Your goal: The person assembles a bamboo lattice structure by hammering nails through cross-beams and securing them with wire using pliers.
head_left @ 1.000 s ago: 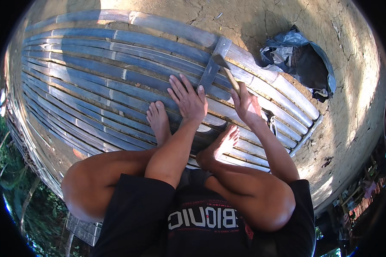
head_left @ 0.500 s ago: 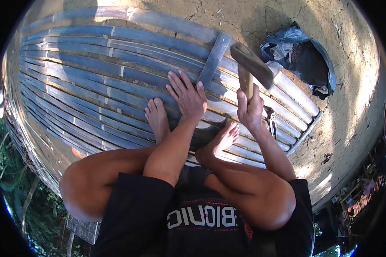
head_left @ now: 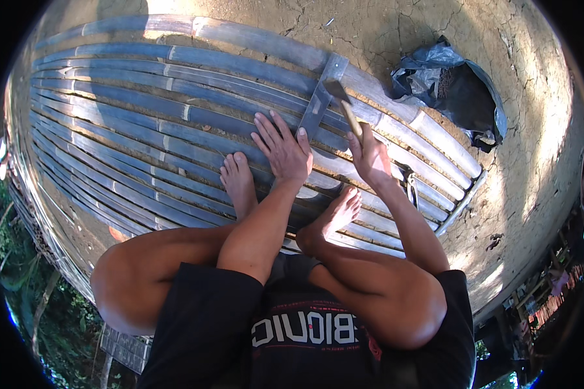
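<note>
A panel of long split-bamboo slats (head_left: 233, 121) lies on the ground beneath my feet. A short flat cross strip (head_left: 317, 102) runs over its upper slats. My left hand (head_left: 285, 152) rests flat on the slats, fingers stretched out, its thumb by the near end of the strip. My right hand (head_left: 372, 159) is wrapped round the wooden handle of a hammer (head_left: 352, 121). The hammer's head is blurred and lies over the strip's right edge; whether it touches is unclear. Any nail under it cannot be seen.
Pliers (head_left: 411, 188) lie on the slats beside my right forearm. A black plastic bag (head_left: 494, 104) with small dark pieces inside sits open on the cracked earth (head_left: 532, 58). A thin end bar (head_left: 462, 202) edges the panel's right end. My bare feet press on the slats.
The hammer has swung down and left, from raised beside the cross strip to over it. My right hand tilted with it. My left hand stays in place.
</note>
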